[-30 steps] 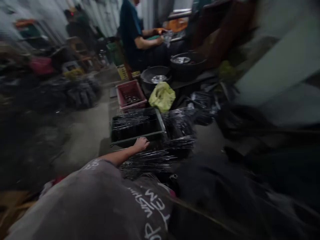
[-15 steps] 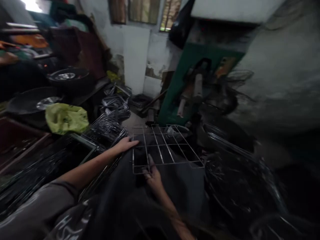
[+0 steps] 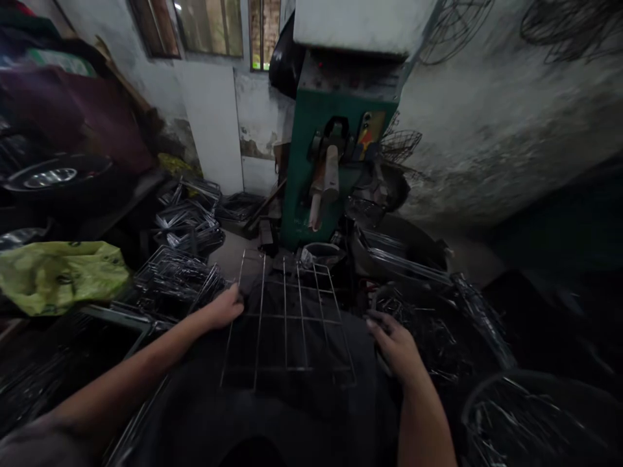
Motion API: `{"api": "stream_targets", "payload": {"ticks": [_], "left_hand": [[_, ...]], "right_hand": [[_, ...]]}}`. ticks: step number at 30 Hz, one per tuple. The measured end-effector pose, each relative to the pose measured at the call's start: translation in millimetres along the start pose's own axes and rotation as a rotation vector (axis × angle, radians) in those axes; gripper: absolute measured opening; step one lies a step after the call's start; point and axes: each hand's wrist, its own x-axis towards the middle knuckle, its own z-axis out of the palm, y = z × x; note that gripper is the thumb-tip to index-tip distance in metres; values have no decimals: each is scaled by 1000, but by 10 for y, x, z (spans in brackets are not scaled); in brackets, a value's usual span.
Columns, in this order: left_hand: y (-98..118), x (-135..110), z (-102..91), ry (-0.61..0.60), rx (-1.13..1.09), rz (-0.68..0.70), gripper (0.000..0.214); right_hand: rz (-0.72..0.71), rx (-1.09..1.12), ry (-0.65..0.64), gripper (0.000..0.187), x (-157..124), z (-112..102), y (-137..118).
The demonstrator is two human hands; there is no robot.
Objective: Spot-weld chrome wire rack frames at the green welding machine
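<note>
Lying far left, a yellow-green bag [image 3: 61, 275] rests on the rim of a dark crate [image 3: 121, 318], with stacks of wire racks [image 3: 178, 275] just beyond it. The left hand [image 3: 224, 307] is closed on the left edge of a wire grid [image 3: 287, 324], fingers curled round the outer rod near the far corner. The grid lies flat across the person's dark lap, its long rods running away toward the green machine [image 3: 335, 149] that stands against the wall. The right hand [image 3: 396, 344] sits just off the grid's right edge, fingers loosely bent and holding nothing; whether a fingertip touches the rod I cannot tell. Farther right are dark tubs of tangled wire parts [image 3: 438, 324].

My judgement: the grid is being squared up on the lap. To do that well, the right hand should take the right edge opposite the left, so both sides lift evenly and the thin rods do not twist or snag the stacks on either side.
</note>
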Motion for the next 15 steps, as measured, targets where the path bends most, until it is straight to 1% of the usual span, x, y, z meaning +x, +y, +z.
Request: {"api": "stream_targets", "payload": {"ticks": [3, 5, 7, 10, 12, 15], "left_hand": [[-3, -110, 52, -139, 109, -69, 49], [51, -123, 72, -203, 205, -152, 53], [114, -93, 91, -241, 291, -217, 57], [120, -42, 131, -269, 367, -257, 61], [48, -29, 162, -265, 387, -259, 63], [-38, -14, 185, -221, 385, -281, 64]], "right_hand": [[10, 81, 28, 60, 635, -88, 288], [37, 57, 101, 55, 1131, -148, 439], [122, -108, 218, 48, 1663, -189, 556], [194, -334, 323, 38, 2401, -236, 668], [200, -455, 360, 33, 2781, -289, 702], [194, -621, 365, 28, 3172, -333, 685]]}}
